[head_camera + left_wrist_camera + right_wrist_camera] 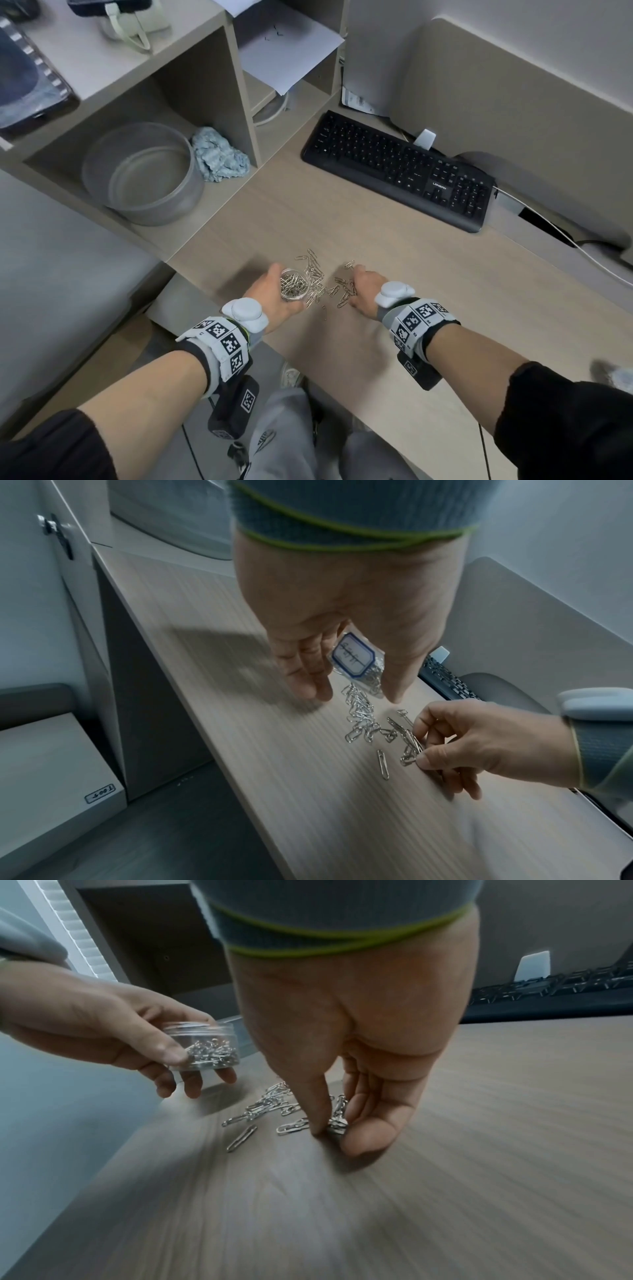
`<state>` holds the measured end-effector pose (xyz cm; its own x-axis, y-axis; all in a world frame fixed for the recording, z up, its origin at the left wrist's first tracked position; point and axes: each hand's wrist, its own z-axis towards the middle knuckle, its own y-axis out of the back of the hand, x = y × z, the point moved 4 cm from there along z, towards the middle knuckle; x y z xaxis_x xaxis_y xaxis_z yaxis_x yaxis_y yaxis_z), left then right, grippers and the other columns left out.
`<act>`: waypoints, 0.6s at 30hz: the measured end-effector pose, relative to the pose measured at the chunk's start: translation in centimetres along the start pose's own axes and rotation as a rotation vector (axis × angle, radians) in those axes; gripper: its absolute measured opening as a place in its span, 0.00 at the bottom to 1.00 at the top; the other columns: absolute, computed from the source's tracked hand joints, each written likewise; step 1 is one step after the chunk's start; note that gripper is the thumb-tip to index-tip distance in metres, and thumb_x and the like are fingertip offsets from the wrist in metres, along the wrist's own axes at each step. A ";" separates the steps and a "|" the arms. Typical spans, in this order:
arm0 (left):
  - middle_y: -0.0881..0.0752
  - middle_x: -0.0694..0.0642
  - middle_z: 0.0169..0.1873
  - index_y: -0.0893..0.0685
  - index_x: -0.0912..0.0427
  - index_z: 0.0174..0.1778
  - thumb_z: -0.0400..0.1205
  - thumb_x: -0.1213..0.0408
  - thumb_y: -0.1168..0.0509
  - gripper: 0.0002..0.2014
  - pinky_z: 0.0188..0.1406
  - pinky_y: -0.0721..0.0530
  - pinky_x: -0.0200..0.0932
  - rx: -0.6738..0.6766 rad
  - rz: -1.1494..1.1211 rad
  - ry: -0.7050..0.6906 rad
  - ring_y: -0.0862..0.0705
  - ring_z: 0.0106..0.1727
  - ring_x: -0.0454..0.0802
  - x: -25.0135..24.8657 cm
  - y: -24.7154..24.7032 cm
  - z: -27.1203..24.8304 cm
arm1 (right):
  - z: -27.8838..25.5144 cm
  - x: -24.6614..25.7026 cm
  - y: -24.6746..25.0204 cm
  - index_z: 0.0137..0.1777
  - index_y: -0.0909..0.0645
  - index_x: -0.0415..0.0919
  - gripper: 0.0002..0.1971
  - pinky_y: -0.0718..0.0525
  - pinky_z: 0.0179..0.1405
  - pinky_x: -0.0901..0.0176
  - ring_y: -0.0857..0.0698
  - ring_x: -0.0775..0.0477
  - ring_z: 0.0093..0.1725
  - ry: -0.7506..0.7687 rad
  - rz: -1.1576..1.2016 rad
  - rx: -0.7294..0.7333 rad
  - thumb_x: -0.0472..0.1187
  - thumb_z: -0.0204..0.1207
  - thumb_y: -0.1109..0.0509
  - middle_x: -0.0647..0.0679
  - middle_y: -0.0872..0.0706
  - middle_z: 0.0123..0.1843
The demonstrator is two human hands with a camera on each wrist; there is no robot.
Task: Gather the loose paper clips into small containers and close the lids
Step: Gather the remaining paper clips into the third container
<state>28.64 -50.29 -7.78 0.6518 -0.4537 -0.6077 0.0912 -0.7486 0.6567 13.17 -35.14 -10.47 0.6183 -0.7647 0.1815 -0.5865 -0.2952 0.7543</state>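
Pinching a few silver wire paper clips [337, 1118] in my right hand [364, 289]; the small clear plastic jar [294, 285], cupped lidless in my left hand [274, 298], sits just left in the head view.

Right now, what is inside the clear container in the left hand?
The container, lidless, holds a heap of silver paper clips. The left hand covers its underside, so the bottom layer is hidden.

the desk [428, 308] lies bare to the right of the right hand [364, 291] and toward its near edge, giving open passage there. between the two hands the loose paper clips [322, 281] litter the surface. farther back the keyboard [400, 169] bars the way, and the shelf unit [205, 113] walls off the left.
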 end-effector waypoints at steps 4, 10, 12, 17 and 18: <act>0.16 0.52 0.52 0.28 0.54 0.60 0.70 0.48 0.22 0.30 0.52 0.17 0.48 -0.001 0.001 0.003 0.17 0.52 0.55 -0.3 0.0 0.2 | -0.2 0.3 -0.1 0.67 0.32 0.34 0.20 0.21 0.44 0.51 0.15 0.33 0.54 0.018 -0.022 -0.021 0.41 0.80 0.33 0.35 0.16 0.58; 0.16 0.53 0.53 0.29 0.54 0.62 0.69 0.50 0.22 0.30 0.53 0.18 0.49 0.015 0.016 0.014 0.17 0.53 0.56 -0.4 -0.2 0.3 | -0.2 0.7 -0.2 0.70 0.31 0.35 0.19 0.19 0.47 0.50 0.15 0.32 0.55 0.040 -0.044 0.014 0.38 0.81 0.36 0.35 0.15 0.59; 0.16 0.53 0.54 0.29 0.55 0.62 0.69 0.50 0.22 0.31 0.53 0.18 0.49 0.019 0.021 0.014 0.17 0.53 0.57 -0.4 -0.3 0.2 | -0.1 0.8 -0.1 0.74 0.31 0.43 0.21 0.16 0.49 0.51 0.14 0.33 0.54 0.082 -0.038 0.031 0.35 0.82 0.39 0.38 0.15 0.60; 0.16 0.53 0.53 0.29 0.55 0.62 0.69 0.51 0.22 0.30 0.53 0.17 0.50 0.010 0.012 0.024 0.16 0.52 0.56 -0.4 -0.3 0.2 | -0.7 0.6 0.0 0.77 0.33 0.59 0.26 0.16 0.49 0.50 0.14 0.32 0.54 0.146 -0.016 0.047 0.38 0.81 0.39 0.38 0.15 0.60; 0.16 0.53 0.54 0.29 0.55 0.62 0.69 0.51 0.22 0.31 0.53 0.17 0.49 0.008 0.013 0.027 0.17 0.53 0.56 -0.5 -0.3 0.2 | -0.8 0.5 0.0 0.77 0.33 0.60 0.25 0.17 0.49 0.51 0.14 0.32 0.54 0.140 -0.021 0.052 0.40 0.82 0.39 0.38 0.15 0.60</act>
<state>28.15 -49.93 -7.76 0.6730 -0.4505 -0.5866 0.0762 -0.7467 0.6608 13.88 -35.05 -9.86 0.6955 -0.6719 0.2547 -0.5968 -0.3427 0.7256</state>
